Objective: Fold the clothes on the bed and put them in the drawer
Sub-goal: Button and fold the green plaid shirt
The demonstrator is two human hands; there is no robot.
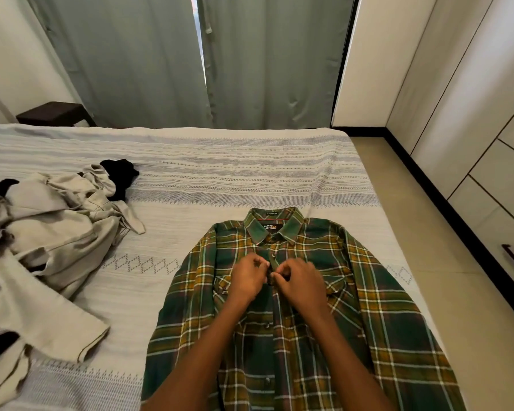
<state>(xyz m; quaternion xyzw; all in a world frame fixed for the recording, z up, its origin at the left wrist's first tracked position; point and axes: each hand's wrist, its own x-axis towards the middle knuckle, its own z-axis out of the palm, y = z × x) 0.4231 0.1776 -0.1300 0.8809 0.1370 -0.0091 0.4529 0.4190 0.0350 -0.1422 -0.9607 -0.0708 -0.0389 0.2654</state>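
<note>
Both hands' fingers [281, 277] pinch the plaid shirt [368, 321] placket, seemingly at a button.

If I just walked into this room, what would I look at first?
Probably the green and yellow plaid shirt spread flat on the bed, right in front. Both hands, left and right, pinch its front at the chest, where the buttons run. To the left lies a crumpled heap of beige clothes.

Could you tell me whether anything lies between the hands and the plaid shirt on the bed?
Nothing does: the left hand and right hand already pinch the shirt at its button placket.
</note>
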